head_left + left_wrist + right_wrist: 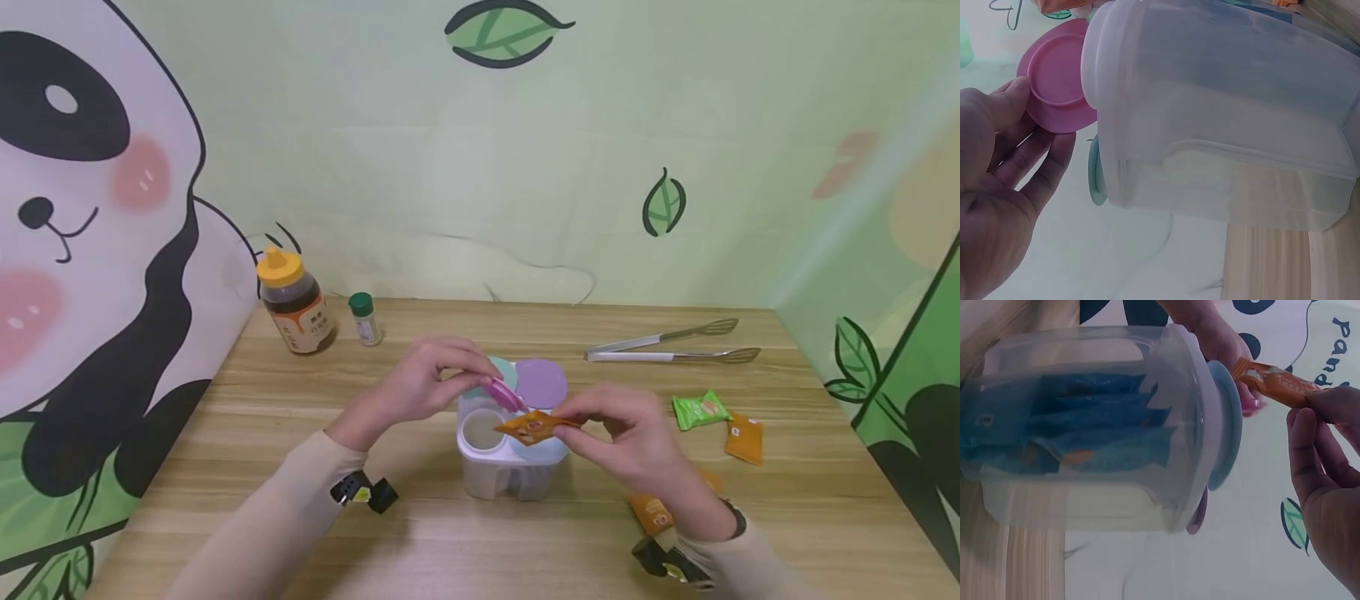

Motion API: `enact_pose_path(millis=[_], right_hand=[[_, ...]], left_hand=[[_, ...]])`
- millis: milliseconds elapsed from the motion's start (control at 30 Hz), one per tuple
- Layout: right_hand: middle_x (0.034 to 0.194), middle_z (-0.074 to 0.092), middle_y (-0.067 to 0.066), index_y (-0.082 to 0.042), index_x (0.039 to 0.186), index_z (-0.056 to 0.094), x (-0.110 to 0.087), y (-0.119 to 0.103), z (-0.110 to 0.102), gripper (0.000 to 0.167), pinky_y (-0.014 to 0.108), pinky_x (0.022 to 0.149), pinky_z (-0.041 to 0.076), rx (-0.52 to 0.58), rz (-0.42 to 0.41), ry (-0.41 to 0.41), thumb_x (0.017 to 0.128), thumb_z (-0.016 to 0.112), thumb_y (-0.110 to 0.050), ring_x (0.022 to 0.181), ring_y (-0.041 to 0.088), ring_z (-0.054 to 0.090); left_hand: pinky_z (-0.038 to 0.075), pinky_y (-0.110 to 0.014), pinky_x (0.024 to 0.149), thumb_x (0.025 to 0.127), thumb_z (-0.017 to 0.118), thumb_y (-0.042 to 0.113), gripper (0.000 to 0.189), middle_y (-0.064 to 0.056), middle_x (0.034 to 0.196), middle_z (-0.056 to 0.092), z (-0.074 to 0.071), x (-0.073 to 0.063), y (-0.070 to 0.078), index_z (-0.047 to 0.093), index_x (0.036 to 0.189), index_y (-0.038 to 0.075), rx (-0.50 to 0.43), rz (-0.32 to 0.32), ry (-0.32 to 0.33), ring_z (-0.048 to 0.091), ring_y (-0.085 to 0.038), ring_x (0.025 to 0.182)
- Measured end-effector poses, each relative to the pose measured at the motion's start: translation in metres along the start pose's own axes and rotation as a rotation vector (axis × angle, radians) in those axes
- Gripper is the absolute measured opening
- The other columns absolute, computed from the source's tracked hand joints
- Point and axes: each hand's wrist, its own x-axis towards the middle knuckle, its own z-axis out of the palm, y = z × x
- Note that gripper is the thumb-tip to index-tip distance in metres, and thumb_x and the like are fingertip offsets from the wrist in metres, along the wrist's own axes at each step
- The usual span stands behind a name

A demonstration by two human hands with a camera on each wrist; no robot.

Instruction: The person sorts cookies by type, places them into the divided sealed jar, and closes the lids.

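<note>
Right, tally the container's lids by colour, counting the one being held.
Pink lid: 1, held in the left hand
Mint green lid: 1, back left in the head view
Purple lid: 1, back right
Light blue lid: 1, partly hidden in the head view by the orange packet
Total: 4 lids
</note>
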Motion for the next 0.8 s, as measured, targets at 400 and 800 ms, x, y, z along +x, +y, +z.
enact_pose_path(millis=[400, 800], right_hand=[[0.089, 0.070, 0.017, 0.005, 0.097, 0.071, 0.002, 0.005, 0.024, 0.025, 0.026, 0.069, 0.058, 0.015, 0.030, 0.059, 0.076, 0.069, 0.019, 0.081, 0.014, 0.066], [0.084, 0.071, 0.007, -0.005, 0.094, 0.075, 0.002, 0.010, 0.042, 0.024, 0.019, 0.064, 0.055, -0.306, -0.065, 0.054, 0.075, 0.074, 0.009, 0.074, 0.013, 0.064]], left_hand=[[0.057, -0.025, 0.078, 0.088, 0.068, -0.001, 0.015, -0.005, 0.097, 0.074, -0.001, 0.003, 0.002, 0.077, 0.097, 0.007, 0.017, -0.013, -0.017, 0.068, -0.013, 0.090], [0.057, -0.026, 0.077, 0.089, 0.067, -0.001, 0.015, -0.004, 0.096, 0.074, -0.001, 0.002, 0.001, 0.076, 0.098, 0.007, -0.021, -0.017, -0.014, 0.068, -0.013, 0.088]])
